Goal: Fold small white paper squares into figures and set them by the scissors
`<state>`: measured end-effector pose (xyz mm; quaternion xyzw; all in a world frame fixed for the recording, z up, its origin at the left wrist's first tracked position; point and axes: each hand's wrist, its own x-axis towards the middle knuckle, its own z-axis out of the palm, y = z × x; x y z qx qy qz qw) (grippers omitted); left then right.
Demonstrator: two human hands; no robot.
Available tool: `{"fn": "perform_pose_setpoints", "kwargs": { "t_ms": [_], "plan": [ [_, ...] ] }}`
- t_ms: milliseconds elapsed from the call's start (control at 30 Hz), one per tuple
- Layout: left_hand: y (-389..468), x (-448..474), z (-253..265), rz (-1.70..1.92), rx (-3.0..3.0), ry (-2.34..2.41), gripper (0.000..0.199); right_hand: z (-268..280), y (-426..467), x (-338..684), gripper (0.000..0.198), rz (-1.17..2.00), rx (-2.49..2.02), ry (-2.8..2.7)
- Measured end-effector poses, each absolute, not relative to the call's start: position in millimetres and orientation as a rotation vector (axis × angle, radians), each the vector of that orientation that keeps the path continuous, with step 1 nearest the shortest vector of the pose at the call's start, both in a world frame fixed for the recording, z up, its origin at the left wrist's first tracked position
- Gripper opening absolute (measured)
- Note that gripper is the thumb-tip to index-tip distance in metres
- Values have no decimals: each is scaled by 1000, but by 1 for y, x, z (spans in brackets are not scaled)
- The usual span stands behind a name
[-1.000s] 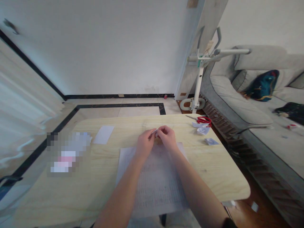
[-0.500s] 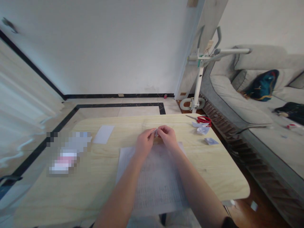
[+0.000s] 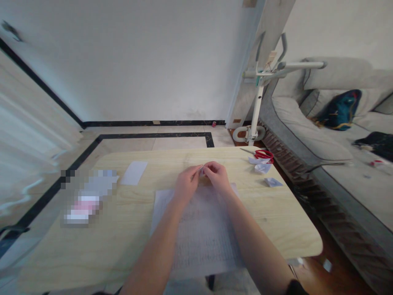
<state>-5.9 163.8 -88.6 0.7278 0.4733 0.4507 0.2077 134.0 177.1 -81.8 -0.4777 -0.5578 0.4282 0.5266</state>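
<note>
Bench [image 3: 291, 223] spreads below left grip [image 3: 186, 181] and right grip [image 3: 216, 175]; sheet [image 3: 204, 233] lies under their wrists; scissors [image 3: 264, 154] sit well right; small paper [image 3: 202, 172], mostly hidden, is pinched between both grips' fingertips.

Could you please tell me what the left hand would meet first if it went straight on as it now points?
The bare left hand would likely meet the bare right hand first, beyond the small white piece pinched between them, though depth there is unclear.
</note>
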Motion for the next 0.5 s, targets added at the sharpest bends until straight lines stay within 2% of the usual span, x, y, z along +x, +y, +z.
{"fn": "perform_pose_setpoints", "kwargs": {
  "t_ms": [500],
  "plan": [
    [161,-3,-85,1177,2063,1346,29,-86,174,130,10,880,-1286,-1356]
  ]
}}
